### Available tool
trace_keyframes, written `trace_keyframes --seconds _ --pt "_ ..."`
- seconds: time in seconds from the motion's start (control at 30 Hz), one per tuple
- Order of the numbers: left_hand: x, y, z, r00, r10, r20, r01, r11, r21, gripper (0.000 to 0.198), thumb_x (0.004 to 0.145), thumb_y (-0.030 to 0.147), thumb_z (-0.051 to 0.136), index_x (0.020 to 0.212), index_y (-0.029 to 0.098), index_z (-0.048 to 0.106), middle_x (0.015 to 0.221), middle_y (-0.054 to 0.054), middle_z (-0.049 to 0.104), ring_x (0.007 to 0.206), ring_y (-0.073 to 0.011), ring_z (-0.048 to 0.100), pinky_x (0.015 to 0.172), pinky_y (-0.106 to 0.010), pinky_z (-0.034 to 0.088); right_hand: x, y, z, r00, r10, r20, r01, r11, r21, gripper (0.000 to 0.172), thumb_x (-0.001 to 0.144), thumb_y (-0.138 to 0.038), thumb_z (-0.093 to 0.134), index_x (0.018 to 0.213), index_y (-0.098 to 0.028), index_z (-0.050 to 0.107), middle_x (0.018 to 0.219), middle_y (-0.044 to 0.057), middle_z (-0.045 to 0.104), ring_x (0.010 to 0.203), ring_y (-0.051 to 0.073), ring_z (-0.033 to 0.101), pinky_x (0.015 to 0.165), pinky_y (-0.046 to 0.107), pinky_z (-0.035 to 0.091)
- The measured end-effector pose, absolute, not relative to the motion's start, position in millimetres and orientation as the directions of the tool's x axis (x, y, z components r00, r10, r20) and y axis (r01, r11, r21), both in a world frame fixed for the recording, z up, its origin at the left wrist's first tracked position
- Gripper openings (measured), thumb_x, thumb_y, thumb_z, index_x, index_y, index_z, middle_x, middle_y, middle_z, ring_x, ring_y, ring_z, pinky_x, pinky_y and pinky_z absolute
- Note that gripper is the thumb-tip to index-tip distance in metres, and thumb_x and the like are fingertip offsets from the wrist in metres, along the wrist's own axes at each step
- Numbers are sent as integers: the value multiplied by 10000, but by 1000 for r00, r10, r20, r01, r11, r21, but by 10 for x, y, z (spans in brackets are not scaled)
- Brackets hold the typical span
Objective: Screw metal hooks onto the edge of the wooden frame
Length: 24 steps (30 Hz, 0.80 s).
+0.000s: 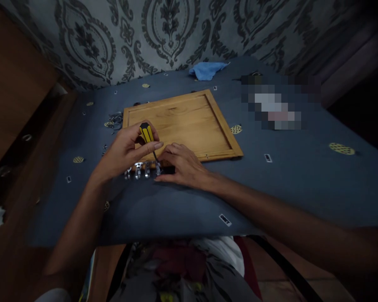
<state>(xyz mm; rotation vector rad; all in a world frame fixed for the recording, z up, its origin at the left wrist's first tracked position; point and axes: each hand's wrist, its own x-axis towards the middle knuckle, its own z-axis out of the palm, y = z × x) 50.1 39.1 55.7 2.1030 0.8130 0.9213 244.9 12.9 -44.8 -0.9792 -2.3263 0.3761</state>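
Screwdriver, yellow-and-black handle: stands nearly upright, tilted a little, at the near edge of the wooden panel, shaft pointing down to a row of metal hooks on the blue table cover. Held in the left hand, closed round the handle, fingers wrapped from the far side, thumb along the near side, wrist slightly bent, forearm coming in from the lower left. Right hand just beside it, palm down and low over the cover, not closed on anything, fingers bent and bunched at the right end of the hooks, close against the screwdriver's shaft; exact contact of the fingertips too dark to tell. Right forearm stretched in from the lower right, crossing the table's near edge. Panel lying flat, raised rim all round, turned slightly askew to the table. Just off its left corner, a small heap of metal parts. Well beyond, near the patterned wall, a crumpled blue cloth.
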Motion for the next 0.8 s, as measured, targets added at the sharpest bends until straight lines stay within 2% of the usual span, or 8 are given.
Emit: trace_keyframes --seconds 0.23,0.5,0.8 --pt "504 374 537 498 783 372 348 -574 741 331 831 501 822 789 199 693 665 8 587 597 -131 536 537 -242 407 2453 145 -490 -561 712 421 555 702 -448 624 832 -721 716 1111 -163 720 1025 100 659 969 275 585 839 380 431" --pt "525 332 543 450 802 394 413 -577 704 397 829 554 811 744 194 669 646 10 607 577 -132 577 524 -250 453 2448 135 -478 -557 715 422 552 698 -455 622 834 -721 711 1110 -164 722 1028 96 659 981 277 588 852 392 440" --pt "544 258 527 351 827 439 489 -562 667 381 832 517 812 715 180 679 610 26 617 545 -101 513 508 -224 393 2445 138 -481 -559 709 430 554 705 -443 628 820 -706 735 1123 -156 721 1016 97 660 967 272 589 833 380 440"
